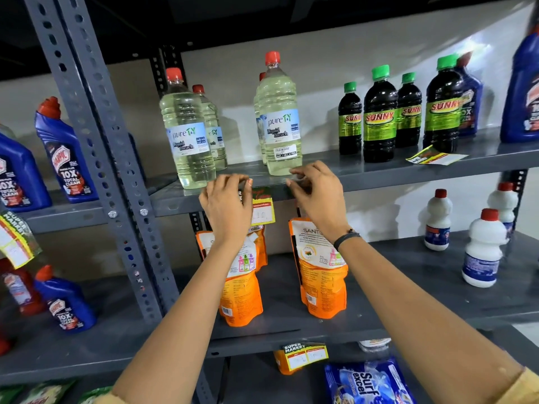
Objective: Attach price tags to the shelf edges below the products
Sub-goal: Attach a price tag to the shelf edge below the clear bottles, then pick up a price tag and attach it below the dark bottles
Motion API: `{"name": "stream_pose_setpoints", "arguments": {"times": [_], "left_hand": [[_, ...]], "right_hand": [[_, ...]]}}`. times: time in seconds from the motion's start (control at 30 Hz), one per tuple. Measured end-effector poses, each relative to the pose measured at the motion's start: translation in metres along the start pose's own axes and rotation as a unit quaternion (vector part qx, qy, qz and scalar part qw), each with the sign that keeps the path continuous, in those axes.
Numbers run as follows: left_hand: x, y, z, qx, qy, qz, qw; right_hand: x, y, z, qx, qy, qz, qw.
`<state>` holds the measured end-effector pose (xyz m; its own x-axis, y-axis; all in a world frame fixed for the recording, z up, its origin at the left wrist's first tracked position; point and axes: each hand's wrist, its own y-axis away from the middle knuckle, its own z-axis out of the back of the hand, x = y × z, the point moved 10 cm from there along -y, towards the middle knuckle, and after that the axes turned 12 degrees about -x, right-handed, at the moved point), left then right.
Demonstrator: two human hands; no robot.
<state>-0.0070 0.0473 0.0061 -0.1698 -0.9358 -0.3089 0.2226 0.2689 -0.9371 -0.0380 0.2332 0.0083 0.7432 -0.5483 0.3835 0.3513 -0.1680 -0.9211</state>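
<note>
A yellow and red price tag (262, 209) hangs on the front edge of the grey shelf (379, 179), below the clear bleach bottles (281, 121). My left hand (226, 207) covers the tag's left part, fingers curled over the shelf edge. My right hand (316, 193) is at the same edge just right of the tag, fingertips pinched at the lip; what they pinch is too small to tell. Another loose tag (436, 156) lies flat on this shelf by the dark green-capped bottles (379, 118). A third tag (304, 355) hangs on the lower shelf edge.
Orange refill pouches (322, 275) stand on the shelf below my hands. White bottles (481, 249) stand to the right. Blue toilet-cleaner bottles (67, 156) fill the left rack, beyond the perforated grey uprights (116, 170). A tag (16, 243) hangs at far left. A blue detergent pack (367, 383) lies lowest.
</note>
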Motion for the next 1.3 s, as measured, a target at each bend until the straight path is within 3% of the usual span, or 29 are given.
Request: {"name": "stream_pose_setpoints", "arguments": {"times": [0.37,0.53,0.67,0.77,0.87,1.03,1.3], "left_hand": [[-0.157,0.020,-0.053,-0.029,0.091,-0.045,0.994],[-0.229,0.032,-0.102,0.004,0.121,-0.033,0.992],[-0.266,0.033,-0.146,0.053,0.132,0.010,0.990],[-0.263,0.032,-0.173,0.092,0.061,0.056,0.992],[-0.255,0.032,-0.186,0.137,-0.006,0.069,0.988],[-0.249,0.032,-0.192,0.190,-0.023,0.087,0.978],[-0.248,0.034,-0.189,0.200,-0.001,0.095,0.975]], "right_hand": [[-0.101,-0.044,0.150,-0.102,0.055,0.008,0.993],[-0.162,-0.075,0.210,-0.095,0.068,-0.005,0.993],[-0.211,-0.099,0.224,-0.034,0.072,-0.027,0.996],[-0.236,-0.110,0.211,0.051,0.075,-0.028,0.995],[-0.244,-0.118,0.189,0.139,0.118,0.001,0.983],[-0.243,-0.125,0.150,0.273,0.181,0.099,0.940],[-0.238,-0.122,0.133,0.336,0.225,0.189,0.895]]}}
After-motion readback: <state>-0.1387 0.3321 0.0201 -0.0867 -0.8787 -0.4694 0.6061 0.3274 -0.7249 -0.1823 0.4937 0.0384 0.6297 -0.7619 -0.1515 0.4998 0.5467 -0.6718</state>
